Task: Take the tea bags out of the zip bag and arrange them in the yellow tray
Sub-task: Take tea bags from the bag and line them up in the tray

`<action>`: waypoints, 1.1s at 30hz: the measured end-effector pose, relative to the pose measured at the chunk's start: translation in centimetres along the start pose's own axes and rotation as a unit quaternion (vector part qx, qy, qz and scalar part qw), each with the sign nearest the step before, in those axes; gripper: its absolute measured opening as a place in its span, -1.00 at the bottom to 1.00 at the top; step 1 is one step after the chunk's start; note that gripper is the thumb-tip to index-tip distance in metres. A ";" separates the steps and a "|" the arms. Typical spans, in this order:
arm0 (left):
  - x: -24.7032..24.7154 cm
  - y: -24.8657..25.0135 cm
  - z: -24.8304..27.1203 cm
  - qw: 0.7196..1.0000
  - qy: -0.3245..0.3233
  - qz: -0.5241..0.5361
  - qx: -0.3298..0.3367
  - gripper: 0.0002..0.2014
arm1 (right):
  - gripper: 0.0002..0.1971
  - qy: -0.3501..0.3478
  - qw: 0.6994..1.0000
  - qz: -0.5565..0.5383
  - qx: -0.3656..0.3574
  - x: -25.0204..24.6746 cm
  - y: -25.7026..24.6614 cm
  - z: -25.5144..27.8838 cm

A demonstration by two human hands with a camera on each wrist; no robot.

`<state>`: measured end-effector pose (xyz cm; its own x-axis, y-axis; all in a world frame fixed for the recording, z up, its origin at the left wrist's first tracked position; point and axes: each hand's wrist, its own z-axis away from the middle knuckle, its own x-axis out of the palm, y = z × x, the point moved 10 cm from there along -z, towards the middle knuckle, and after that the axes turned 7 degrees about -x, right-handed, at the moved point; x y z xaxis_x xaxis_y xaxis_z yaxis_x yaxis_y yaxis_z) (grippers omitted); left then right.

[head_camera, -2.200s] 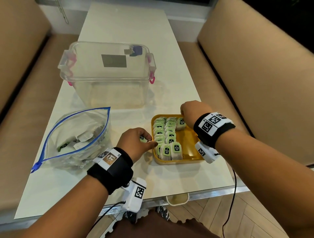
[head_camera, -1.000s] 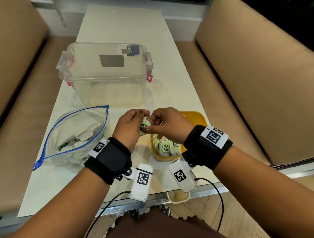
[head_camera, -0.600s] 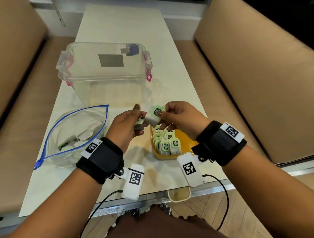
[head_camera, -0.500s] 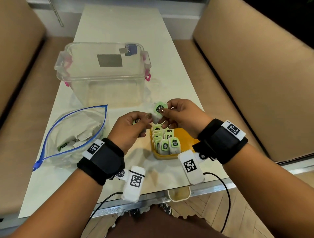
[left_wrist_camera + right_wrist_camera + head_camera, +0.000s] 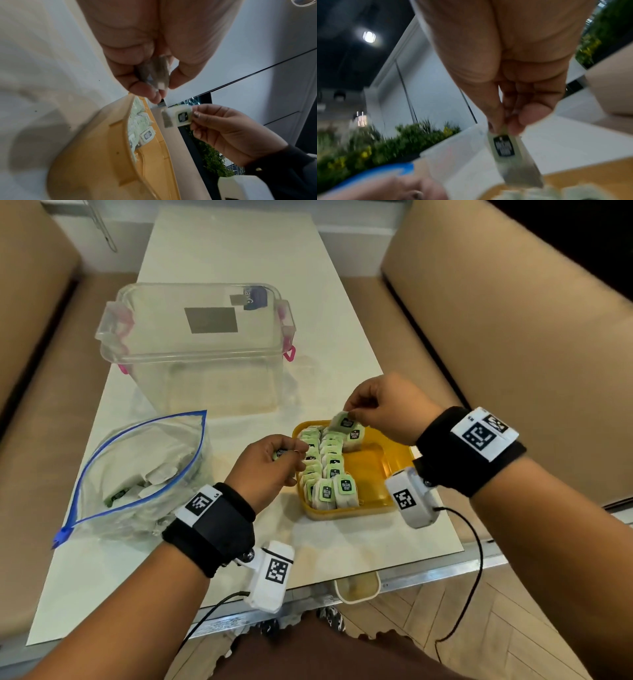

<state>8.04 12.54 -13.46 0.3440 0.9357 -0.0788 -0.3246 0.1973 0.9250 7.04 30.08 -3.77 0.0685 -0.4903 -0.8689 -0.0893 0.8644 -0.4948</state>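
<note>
The yellow tray [image 5: 368, 470] sits on the white table with two rows of green-tagged tea bags [image 5: 325, 460] along its left side. My right hand [image 5: 383, 410] pinches a tea bag [image 5: 344, 422] by its tag just above the tray's far end; the same tea bag [image 5: 506, 147] hangs from my fingertips in the right wrist view. My left hand [image 5: 270, 465] holds another tea bag [image 5: 281, 453] beside the tray's left rim, and this bag [image 5: 154, 73] shows between thumb and fingers. The zip bag [image 5: 137, 470], open and with several tea bags inside, lies to the left.
A clear plastic storage box [image 5: 202, 344] with pink latches stands behind the zip bag and tray. Tan sofa cushions flank the table on both sides. The right half of the yellow tray floor [image 5: 380, 463] is bare. Camera cables hang off the near table edge.
The right hand took one tea bag from the left hand, then carried it right and down over the tray's far end. The left hand dropped back beside the tray's left rim, still holding a bag.
</note>
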 end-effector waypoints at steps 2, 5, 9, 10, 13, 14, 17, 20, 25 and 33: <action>0.1 -0.4 0.1 0.999 -0.006 0.035 -0.024 -0.73 | -0.87 -0.054 0.996 0.070 0.017 0.6 1.2 -0.3; 0.1 -0.7 0.4 0.997 -0.012 0.061 -0.039 -0.72 | -0.85 -0.122 0.981 0.148 0.036 2.4 2.8 -0.5; -0.2 -1.1 0.9 0.997 -0.012 0.069 -0.042 -0.73 | -0.84 -0.164 0.964 0.205 0.038 4.4 3.8 -1.2; -0.3 -1.2 1.0 0.997 -0.013 0.069 -0.044 -0.73 | -0.83 -0.168 0.962 0.213 0.042 4.7 4.1 -1.4; -0.5 -1.6 1.3 0.996 -0.017 0.071 -0.049 -0.73 | -0.82 -0.179 0.955 0.233 0.050 5.5 4.4 -2.1; -0.6 -1.7 1.4 0.996 -0.019 0.071 -0.050 -0.73 | -0.81 -0.182 0.953 0.239 0.051 5.7 4.5 -2.4; -0.8 -1.7 1.8 0.996 -0.026 0.070 -0.049 -0.71 | -0.78 -0.187 0.943 0.269 0.054 6.1 4.5 -3.2; -1.0 -1.7 1.9 0.996 -0.029 0.067 -0.048 -0.69 | -0.78 -0.184 0.935 0.298 0.054 6.3 4.6 -3.9; -1.5 -1.5 1.7 0.996 -0.014 0.078 -0.039 -0.64 | -0.83 -0.159 0.937 0.306 0.051 6.3 5.1 -4.3; -1.2 -1.3 1.5 0.997 -0.015 0.072 -0.026 -0.62 | -0.80 -0.112 0.948 0.295 0.049 5.4 5.0 -3.9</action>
<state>9.38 10.76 -14.05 0.3164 0.9464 0.0656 -0.4182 0.0771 0.9051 3.14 31.27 -11.00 0.2464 0.1078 -0.9631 -0.0854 0.9923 0.0893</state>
